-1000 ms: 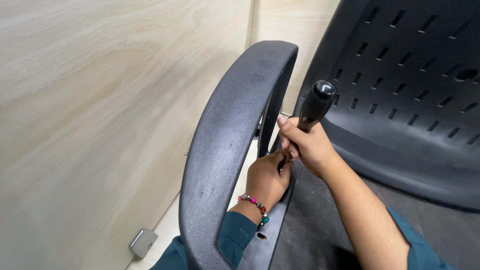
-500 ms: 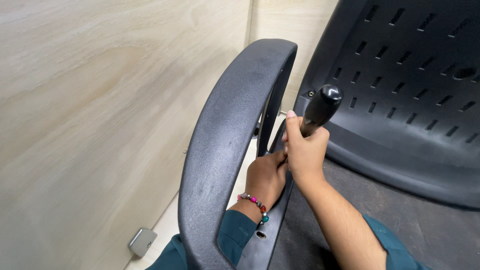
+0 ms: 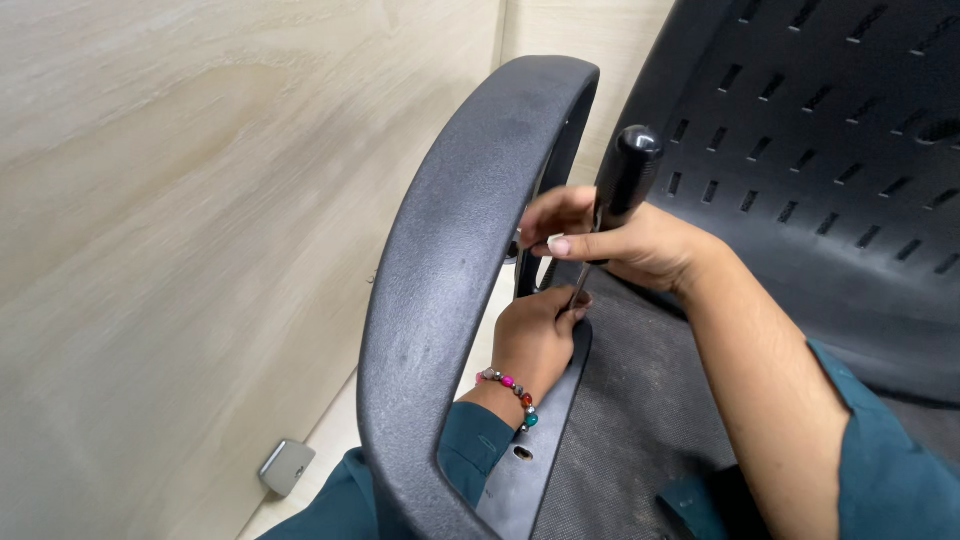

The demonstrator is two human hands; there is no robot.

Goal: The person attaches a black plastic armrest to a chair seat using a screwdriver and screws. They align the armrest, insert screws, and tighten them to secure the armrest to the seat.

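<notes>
While right hand (image 3: pixel 630 245) grips screwdriver (image 3: pixel 612 200), left hand (image 3: pixel 535 335) steadies shaft below

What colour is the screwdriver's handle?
Black, glossy at the top; the screwdriver handle shows in the head view, gripped by the right hand.

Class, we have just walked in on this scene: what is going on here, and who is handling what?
A person in teal sleeves works on a black office chair. The right hand grips the black handle of a screwdriver, its shaft angled down beside the armrest. The left hand, with a beaded bracelet at the wrist, steadies the tip against the armrest's support.
</notes>
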